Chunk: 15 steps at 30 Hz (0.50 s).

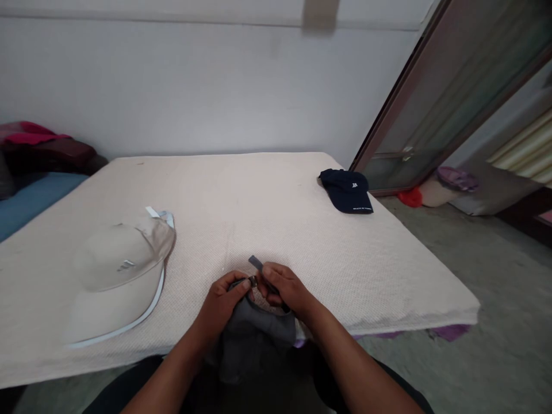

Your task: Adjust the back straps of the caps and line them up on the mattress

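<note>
A dark grey cap (259, 333) hangs at the bed's front edge, below my two hands. My left hand (226, 296) is closed, pinching the cap's back strap beside a small metal buckle (252, 281). Close to it on the right, my right hand (282, 287) is closed on the grey strap (256, 263), whose free end sticks out up and to the left past my fingers. The cap's crown drops toward my lap, and its lower part is lost in shadow.
A beige cap (116, 259) with a light blue brim edge lies on the white bed cover (259, 195) at the left. A navy cap (348, 190) sits near the far right edge. Folded cloth (43, 144) is piled at the far left. A sliding door (405, 126) stands at right.
</note>
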{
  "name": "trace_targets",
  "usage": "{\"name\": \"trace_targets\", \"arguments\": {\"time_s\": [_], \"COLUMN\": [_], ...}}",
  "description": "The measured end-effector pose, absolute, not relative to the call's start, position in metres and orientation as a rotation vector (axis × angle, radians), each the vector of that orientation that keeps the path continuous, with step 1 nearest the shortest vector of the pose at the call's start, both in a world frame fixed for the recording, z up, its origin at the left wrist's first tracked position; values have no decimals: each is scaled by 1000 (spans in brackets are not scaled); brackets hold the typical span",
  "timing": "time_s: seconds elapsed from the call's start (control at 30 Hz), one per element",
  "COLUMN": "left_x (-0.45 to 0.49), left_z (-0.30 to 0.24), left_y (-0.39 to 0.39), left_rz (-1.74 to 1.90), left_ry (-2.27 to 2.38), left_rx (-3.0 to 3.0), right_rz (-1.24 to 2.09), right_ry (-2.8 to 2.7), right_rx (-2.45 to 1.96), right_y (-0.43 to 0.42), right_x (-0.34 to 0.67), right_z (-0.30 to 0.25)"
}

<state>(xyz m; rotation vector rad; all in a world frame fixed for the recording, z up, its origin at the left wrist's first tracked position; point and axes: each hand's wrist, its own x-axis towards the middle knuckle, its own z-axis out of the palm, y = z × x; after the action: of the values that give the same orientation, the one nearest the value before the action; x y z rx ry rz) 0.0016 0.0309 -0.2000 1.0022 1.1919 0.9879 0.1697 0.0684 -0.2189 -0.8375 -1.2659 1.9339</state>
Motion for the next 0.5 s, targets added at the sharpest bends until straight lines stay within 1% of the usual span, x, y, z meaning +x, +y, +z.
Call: {"name": "trace_targets", "arguments": {"time_s": [0.23,0.5], "left_x": [-5,-4], "left_z": [-204,-202], "left_y": [27,29], "left_rz": [991,1002], "left_ry": [1033,970], "left_rx": [647,638], "right_rz": [2041,2162], "right_ry": [-1195,-1195], "right_rx": [-863,-795], "right_y": [70,68], "right_x": [177,176], "right_z": [-220,-222]}}
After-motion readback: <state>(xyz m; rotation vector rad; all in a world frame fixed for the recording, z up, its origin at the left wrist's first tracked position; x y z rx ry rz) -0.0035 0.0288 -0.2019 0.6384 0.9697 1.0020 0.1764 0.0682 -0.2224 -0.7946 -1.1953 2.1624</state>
